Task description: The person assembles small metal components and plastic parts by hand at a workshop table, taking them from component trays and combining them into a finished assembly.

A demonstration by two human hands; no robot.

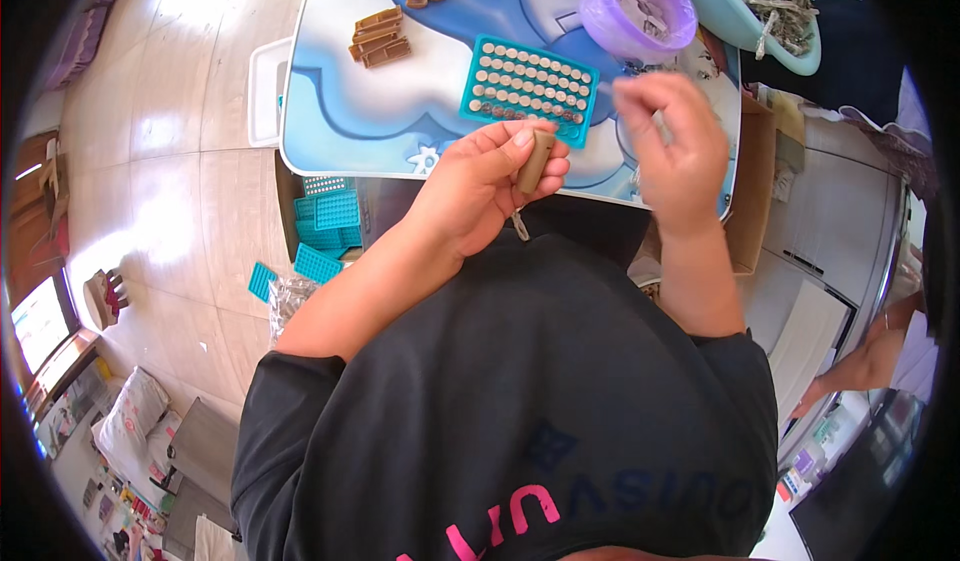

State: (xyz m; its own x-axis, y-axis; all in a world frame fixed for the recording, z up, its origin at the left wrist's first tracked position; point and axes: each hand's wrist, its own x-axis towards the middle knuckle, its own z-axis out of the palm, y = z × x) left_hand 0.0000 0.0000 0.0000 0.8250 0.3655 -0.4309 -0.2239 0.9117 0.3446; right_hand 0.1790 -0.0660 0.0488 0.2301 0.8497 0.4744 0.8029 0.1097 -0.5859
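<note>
Firmly, left fingers (505, 154) hold oblong brown casing (536, 164), tilted; right fingers (665, 89) blurred, grip unclear.

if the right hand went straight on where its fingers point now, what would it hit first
Probably the teal tray: the fingers of the right hand point left toward its edge, though the hand's height is unclear.

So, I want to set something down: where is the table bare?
The near left corner of the table, below the brown pieces, is bare; so is the stretch between them and the teal tray. It's crowded at right, around the purple bin and right hand.
</note>
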